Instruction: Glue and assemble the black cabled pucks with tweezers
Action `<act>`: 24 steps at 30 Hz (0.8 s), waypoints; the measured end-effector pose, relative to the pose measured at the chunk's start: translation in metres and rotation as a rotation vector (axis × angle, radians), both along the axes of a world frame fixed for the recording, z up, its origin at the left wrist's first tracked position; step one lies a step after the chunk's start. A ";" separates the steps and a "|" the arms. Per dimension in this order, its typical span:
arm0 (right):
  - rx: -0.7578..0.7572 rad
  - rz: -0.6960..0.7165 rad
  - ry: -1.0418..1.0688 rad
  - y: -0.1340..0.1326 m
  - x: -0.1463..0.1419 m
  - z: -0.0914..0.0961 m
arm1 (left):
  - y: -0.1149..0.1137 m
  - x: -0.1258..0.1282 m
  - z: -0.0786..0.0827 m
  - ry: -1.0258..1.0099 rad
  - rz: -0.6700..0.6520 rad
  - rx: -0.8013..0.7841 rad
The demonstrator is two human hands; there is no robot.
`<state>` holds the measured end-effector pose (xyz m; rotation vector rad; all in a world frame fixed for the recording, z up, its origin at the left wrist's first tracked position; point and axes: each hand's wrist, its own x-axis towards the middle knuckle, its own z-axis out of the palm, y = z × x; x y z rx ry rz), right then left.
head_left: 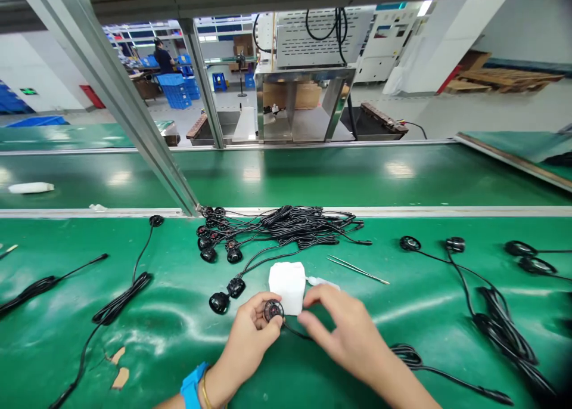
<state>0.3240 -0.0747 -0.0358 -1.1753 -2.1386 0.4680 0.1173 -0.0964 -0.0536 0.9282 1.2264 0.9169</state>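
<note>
My left hand (252, 331) is closed around a small round black part (273, 310), its open face up with a reddish centre. A black cable (297, 332) leads from that part toward my right hand (342, 325). The right thumb and fingers are apart, with nothing visible between them. Just beyond both hands lies a folded white cloth or pad (287, 287). A thin white tube-like piece (322, 282) touches its right side, partly hidden by my right fingers. Left of the pad sit two more round black parts (218, 303) on cables.
A heap of black cables (295, 225) with round heads lies at the bench's back edge. Metal tweezers (357, 269) rest to its right. More cabled parts (491, 325) lie at right and left. A metal post (129, 111) rises at back left, before a green belt (290, 170).
</note>
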 end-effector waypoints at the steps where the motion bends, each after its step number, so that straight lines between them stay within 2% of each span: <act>1: -0.033 0.070 0.004 -0.007 -0.010 -0.001 | 0.001 0.000 0.001 -0.027 0.011 0.003; 4: -0.010 0.100 0.028 -0.018 -0.025 -0.008 | 0.002 -0.001 0.003 -0.135 0.018 0.010; 8: 0.047 0.076 0.083 -0.016 -0.022 -0.012 | 0.002 -0.005 0.001 -0.228 -0.007 -0.009; 12: 0.051 0.083 0.147 -0.016 -0.021 -0.009 | 0.001 -0.009 0.005 -0.254 -0.079 0.040; 14: 0.055 0.099 0.175 -0.016 -0.023 -0.008 | 0.001 -0.010 0.009 -0.146 -0.119 0.099; 19: 0.068 0.138 0.118 -0.017 -0.026 -0.011 | 0.000 -0.014 0.014 0.345 -0.109 0.371; 22: 0.059 0.142 0.103 -0.018 -0.026 -0.011 | 0.000 -0.016 0.011 0.379 -0.146 0.500; 24: 0.064 0.143 0.100 -0.019 -0.026 -0.011 | 0.000 -0.016 0.008 0.354 -0.152 0.524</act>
